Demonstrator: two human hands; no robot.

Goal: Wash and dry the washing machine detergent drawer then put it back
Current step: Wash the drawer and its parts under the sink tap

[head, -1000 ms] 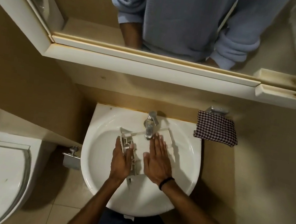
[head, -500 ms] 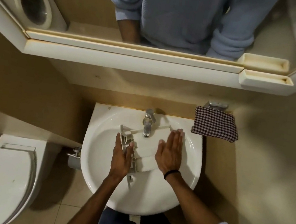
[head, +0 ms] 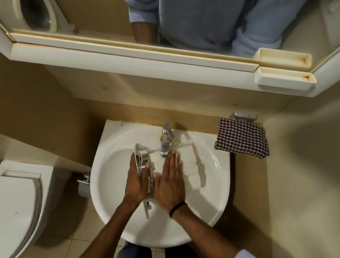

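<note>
Two hands side by side over the sink; left hand grips the detergent drawer by its front panel; right hand lies flat on it (fingers straight) below the tap; checked cloth far right.

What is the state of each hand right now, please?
Left hand: grips the front end of the detergent drawer.
Right hand: open, straight fingers pressed flat on the drawer.

One drawer, two hands, one cloth
</note>
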